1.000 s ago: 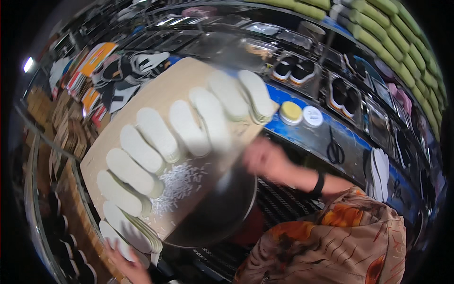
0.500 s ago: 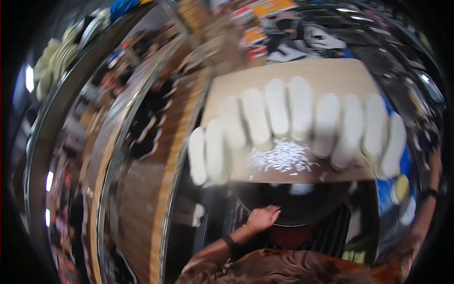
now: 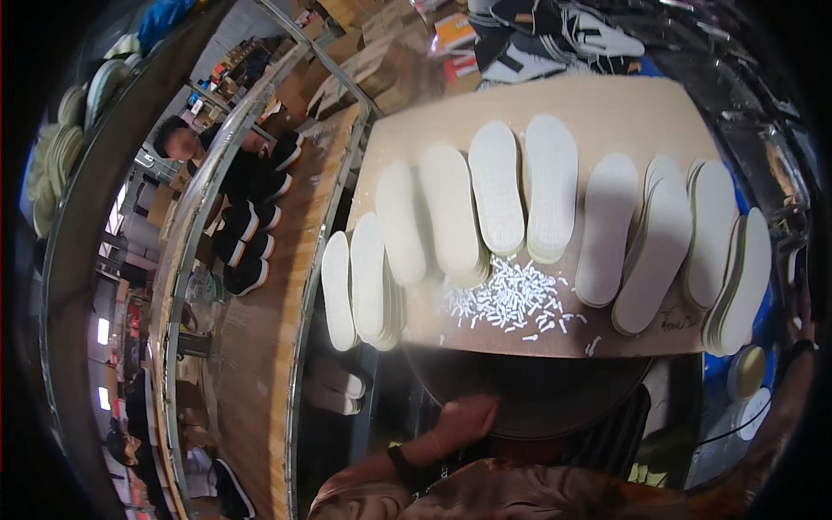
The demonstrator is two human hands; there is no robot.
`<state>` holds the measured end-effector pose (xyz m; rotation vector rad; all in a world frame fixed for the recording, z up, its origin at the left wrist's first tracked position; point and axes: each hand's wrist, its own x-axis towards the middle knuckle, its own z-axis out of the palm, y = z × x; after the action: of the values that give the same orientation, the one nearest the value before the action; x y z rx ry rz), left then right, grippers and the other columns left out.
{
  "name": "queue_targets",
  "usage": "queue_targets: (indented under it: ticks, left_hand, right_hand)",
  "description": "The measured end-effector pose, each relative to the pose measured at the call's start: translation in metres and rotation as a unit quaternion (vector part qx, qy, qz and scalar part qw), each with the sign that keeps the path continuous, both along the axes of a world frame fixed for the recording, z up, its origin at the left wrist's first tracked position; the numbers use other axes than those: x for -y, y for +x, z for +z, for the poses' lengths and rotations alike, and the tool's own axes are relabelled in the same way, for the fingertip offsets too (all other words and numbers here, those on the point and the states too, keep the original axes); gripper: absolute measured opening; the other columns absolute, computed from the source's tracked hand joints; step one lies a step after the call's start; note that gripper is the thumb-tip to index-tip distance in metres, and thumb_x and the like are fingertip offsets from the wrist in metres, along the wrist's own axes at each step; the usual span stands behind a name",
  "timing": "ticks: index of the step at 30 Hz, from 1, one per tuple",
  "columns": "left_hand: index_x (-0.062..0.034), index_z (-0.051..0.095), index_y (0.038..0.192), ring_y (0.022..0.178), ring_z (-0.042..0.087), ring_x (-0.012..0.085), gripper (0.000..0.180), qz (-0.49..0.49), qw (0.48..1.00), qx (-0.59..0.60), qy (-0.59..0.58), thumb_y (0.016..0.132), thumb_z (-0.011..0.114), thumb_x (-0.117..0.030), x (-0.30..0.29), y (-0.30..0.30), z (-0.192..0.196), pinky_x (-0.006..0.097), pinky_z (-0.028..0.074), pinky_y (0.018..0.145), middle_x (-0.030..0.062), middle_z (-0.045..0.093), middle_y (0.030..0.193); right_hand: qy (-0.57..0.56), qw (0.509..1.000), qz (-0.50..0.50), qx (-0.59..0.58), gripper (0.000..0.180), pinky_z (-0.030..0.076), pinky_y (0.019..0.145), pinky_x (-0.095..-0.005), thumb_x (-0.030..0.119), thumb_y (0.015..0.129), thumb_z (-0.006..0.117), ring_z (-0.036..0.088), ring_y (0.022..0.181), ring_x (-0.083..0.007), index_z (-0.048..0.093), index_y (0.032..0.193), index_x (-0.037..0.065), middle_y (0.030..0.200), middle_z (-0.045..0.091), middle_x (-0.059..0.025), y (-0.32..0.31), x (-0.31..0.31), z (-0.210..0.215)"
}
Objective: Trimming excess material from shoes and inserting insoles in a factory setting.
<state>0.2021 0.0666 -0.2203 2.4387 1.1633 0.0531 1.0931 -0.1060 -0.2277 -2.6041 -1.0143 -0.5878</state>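
Pale insoles (image 3: 549, 186) lie in several small stacks, fanned in an arc across a light board (image 3: 607, 100). By the board's near edge is a loose heap of small white plastic pieces (image 3: 517, 295). Below that edge sits a dark round basin (image 3: 555, 407). My left hand (image 3: 468, 419) is at its near left rim, fingers closed over it, the fingertips dim. Far out at the right, past the board, my right hand (image 3: 802, 314) is dark and cut by the picture's rim; its fingers and anything in them cannot be made out.
Left of the board stands a metal-framed rack (image 3: 290, 390) with black shoes (image 3: 247, 247) on it. A person (image 3: 186, 143) is beyond it. Black-and-white shoe parts (image 3: 555, 48) lie behind the board. A round tub (image 3: 746, 373) stands at the right, near dark plastic-wrapped goods (image 3: 763, 113).
The view has shifted and sharpened, with the board and insoles appearing larger. My left hand stays at the basin's rim. The right hand remains out at the far right.
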Motion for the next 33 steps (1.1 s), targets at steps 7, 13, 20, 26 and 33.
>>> queue_targets:
  ticks: [7,13,20,26,33]
  left_hand:
    - [-0.0104,0.06,0.088,0.067,0.061,0.0268,0.014,-0.004,0.991,0.091,0.101,0.083,0.051,-0.02,0.015,-0.016,-0.01,0.037,0.05,0.056,0.0082,0.062,0.078]
    - [-0.0032,0.049,0.117,0.084,0.059,0.0227,0.04,0.038,0.952,0.275,-0.128,0.088,0.05,-0.032,0.018,-0.022,-0.001,0.034,0.049,0.07,0.015,0.058,0.101]
    - [-0.0018,0.037,0.124,0.091,0.05,0.0148,0.051,0.19,0.721,0.578,-0.33,0.086,0.056,-0.028,0.063,-0.041,0.116,0.028,0.041,0.079,0.0061,0.053,0.105]
    - [-0.0001,0.031,0.128,0.098,0.05,0.0173,0.057,0.267,0.769,0.548,-0.192,0.082,0.059,-0.019,0.047,-0.079,0.057,0.028,0.041,0.084,0.0123,0.052,0.113]
    - [0.004,0.033,0.128,0.101,0.049,0.0199,0.059,0.333,0.818,0.466,-0.049,0.081,0.059,-0.021,0.012,-0.075,-0.031,0.029,0.038,0.089,0.0147,0.05,0.116]
  right_hand:
    - [0.042,0.976,-0.046,-0.209,0.043,0.045,0.083,-0.0371,0.016,0.082,0.054,0.057,0.095,-0.0341,0.049,0.124,0.009,0.112,0.05,-0.0317,-0.205,-0.026,0.15]
    - [0.096,0.963,0.24,-0.074,0.036,0.036,0.044,-0.0375,0.028,0.068,0.07,0.046,0.044,-0.0212,0.049,0.059,0.001,0.049,0.047,-0.0123,-0.546,-0.022,0.195]
    - [-0.118,0.732,0.663,0.103,0.023,0.042,0.038,-0.031,0.03,0.065,0.065,0.055,0.049,-0.0183,0.051,0.072,0.013,0.062,0.051,-0.0032,-0.776,-0.022,0.157]
    - [-0.187,0.71,0.674,-0.083,0.014,0.047,0.048,-0.0406,0.013,0.078,0.049,0.061,0.062,-0.0297,0.051,0.091,0.006,0.073,0.058,-0.0124,-0.818,-0.05,0.11]
    - [-0.192,0.76,0.48,-0.395,0.053,0.047,0.08,-0.0397,0.016,0.074,0.059,0.057,0.094,-0.0347,0.042,0.125,0.009,0.11,0.054,-0.0176,-0.787,-0.043,0.13]
